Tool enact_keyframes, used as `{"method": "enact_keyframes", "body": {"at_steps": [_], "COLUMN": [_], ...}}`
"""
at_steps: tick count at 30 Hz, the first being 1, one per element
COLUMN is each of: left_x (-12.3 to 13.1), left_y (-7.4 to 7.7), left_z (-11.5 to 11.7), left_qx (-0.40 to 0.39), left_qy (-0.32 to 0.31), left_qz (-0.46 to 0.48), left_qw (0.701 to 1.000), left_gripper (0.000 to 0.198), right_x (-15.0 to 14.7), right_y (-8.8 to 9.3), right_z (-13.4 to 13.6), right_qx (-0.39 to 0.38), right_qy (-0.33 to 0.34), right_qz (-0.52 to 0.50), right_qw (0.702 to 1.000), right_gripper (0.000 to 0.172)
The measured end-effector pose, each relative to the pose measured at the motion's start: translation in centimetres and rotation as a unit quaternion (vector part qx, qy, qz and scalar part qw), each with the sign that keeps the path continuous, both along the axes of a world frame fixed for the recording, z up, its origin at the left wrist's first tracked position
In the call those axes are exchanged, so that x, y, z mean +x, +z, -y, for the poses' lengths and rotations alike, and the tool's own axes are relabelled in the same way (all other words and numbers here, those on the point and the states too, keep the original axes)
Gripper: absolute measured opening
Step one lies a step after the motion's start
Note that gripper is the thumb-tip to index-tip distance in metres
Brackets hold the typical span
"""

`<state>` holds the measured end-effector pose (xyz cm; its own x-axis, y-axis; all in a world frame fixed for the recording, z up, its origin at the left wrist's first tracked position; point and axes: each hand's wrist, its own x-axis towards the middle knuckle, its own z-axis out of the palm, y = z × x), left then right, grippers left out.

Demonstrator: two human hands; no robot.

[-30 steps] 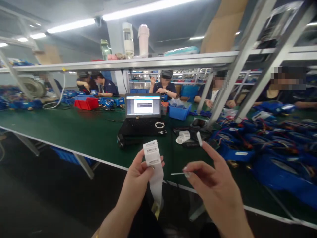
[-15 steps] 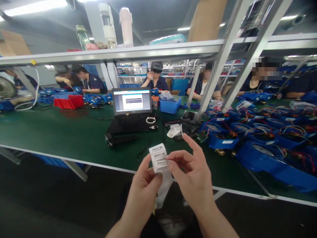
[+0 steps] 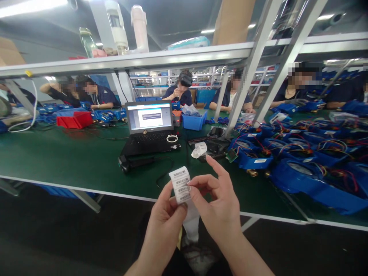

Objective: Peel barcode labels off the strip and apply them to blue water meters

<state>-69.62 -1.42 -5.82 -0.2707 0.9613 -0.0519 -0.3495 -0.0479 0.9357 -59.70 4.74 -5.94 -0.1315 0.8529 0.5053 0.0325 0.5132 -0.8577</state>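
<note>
At the near edge of the green table (image 3: 57,153), the person's two forearms rise from the bottom of the view and lean inward, so that the hands meet over a white label strip (image 3: 181,174) printed with rows of barcodes. The left hand (image 3: 165,220) pinches the strip from its left side: the thumb lies across the front, below the lowest visible barcode, and the bent fingers support it from behind. The strip's upper end stands up out of this grip, tilted slightly to the left, while its lower length hangs between the wrists toward the lap.

The right hand (image 3: 220,203) is turned with its thumb toward the strip. The tips of the thumb and a bent finger are brought together at the strip's right edge; whether paper is caught between them cannot be told. Another finger is stretched up and away, with a thin white sliver (image 3: 206,154) at its tip.

Just beyond that raised finger, a curled piece of white label paper (image 3: 199,150) lies on a dark item. To its left are an open laptop (image 3: 143,142) and, in front of that, a black handheld device (image 3: 126,165). To the right of the right hand, blue housings (image 3: 316,184) with coloured wires crowd the table
</note>
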Motion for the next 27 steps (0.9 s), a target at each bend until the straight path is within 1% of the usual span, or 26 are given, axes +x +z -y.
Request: {"method": "enact_keyframes", "body": {"at_steps": [2,7,10,12,14,15,16,18,20,22,25,27], "left_x": [0.1,0.1,0.2,0.3,0.5,0.6,0.7,0.7,0.7,0.7,0.6,0.6], "left_y": [-0.2,-0.8,-1.1,-1.2,-1.2,-1.2,-1.2,-1.2,-1.3,-1.3,-1.3,-1.2], "left_z": [0.1,-0.1,-0.3,-0.3,-0.1,0.0,0.1,0.3,0.4,0.5,0.5,0.5], "left_qx": [-0.001,-0.006,-0.003,0.002,0.015,0.023,0.029,0.031,0.026,0.015,-0.007,-0.013], "left_qy": [0.003,0.052,0.075,0.088,0.097,0.102,0.108,0.122,0.135,0.135,0.108,0.08], "left_qz": [0.002,-0.012,-0.05,-0.081,-0.113,-0.134,-0.161,-0.218,-0.25,-0.25,-0.22,-0.195], "left_qw": [1.0,0.999,0.996,0.993,0.989,0.985,0.981,0.968,0.958,0.959,0.969,0.978], "left_gripper": [0.052,0.046,0.047,0.046,0.041,0.038,0.034,0.03,0.029,0.031,0.039,0.039], "right_x": [0.0,-0.1,-0.3,-0.2,0.0,0.1,0.2,0.5,0.7,0.8,0.7,0.6], "right_y": [0.1,-0.2,-0.4,-0.3,-0.2,-0.1,0.0,0.2,0.2,0.0,-0.1,-0.1], "right_z": [0.1,0.3,0.5,0.6,0.5,0.4,0.3,-0.1,-0.4,-0.6,-0.7,-0.6], "right_qx": [0.011,0.08,0.1,0.111,0.115,0.101,0.071,-0.019,-0.091,-0.11,-0.104,-0.101], "right_qy": [-0.012,-0.028,-0.044,-0.069,-0.099,-0.1,-0.087,-0.02,0.049,0.075,0.07,0.059], "right_qz": [0.016,0.041,0.056,0.065,0.088,0.097,0.098,0.067,0.018,-0.007,-0.022,-0.038], "right_qw": [1.0,0.996,0.992,0.989,0.985,0.985,0.989,0.997,0.994,0.991,0.992,0.992], "right_gripper": [0.065,0.062,0.06,0.06,0.062,0.065,0.067,0.07,0.07,0.067,0.066,0.065]}}
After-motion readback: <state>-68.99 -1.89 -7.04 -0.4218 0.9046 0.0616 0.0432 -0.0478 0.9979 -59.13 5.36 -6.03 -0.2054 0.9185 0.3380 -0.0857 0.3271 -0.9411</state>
